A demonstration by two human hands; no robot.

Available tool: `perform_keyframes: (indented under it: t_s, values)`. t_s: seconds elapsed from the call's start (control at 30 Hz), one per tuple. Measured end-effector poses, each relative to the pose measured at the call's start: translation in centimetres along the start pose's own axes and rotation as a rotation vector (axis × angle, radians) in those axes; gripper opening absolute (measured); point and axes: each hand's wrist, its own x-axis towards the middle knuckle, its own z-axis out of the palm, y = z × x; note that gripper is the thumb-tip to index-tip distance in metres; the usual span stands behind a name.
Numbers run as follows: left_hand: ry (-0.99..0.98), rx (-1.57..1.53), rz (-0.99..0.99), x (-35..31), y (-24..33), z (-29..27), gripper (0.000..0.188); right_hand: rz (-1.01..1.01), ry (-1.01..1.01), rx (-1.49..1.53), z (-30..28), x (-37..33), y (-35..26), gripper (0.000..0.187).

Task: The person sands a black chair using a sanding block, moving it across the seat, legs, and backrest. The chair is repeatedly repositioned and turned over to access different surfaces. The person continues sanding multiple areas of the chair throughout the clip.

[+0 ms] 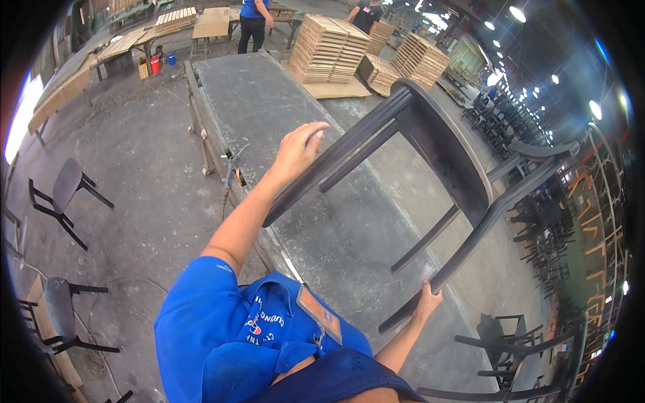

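Observation:
A dark grey-black wooden chair frame (443,151) is tilted over the grey workbench (342,232), with two of its bars slanting down toward me. My right hand (428,302) is closed round the lower end of the right-hand bar. A small pale, whitish piece (427,271) shows just above its fingers; I cannot make out what it is. My left hand (300,151) is raised beside the left-hand bar, fingers loosely bent and the thumb apart from them. Nothing shows in it, and whether it touches the bar is unclear.
Dark chairs stand on the floor at left, one chair (65,188) nearest the bench. More black frames (517,349) are at lower right. Stacked wooden slats (329,50) stand beyond the bench. A hose fitting (234,164) hangs at its left edge. Two people are at the back.

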Motion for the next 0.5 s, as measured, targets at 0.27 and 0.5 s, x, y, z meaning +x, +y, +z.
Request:
perform_keyframes:
  t_s: [0.27,0.5]
  values:
    - [0.174,0.287,0.093,-5.1,1.1,1.8,0.026,0.037,-0.025,-0.008,0.3,-0.2,-0.8,0.035]
    - [0.447,0.464,0.387,-3.1,0.8,4.3,0.018,0.006,-0.032,0.003,0.4,0.2,0.1,0.033]
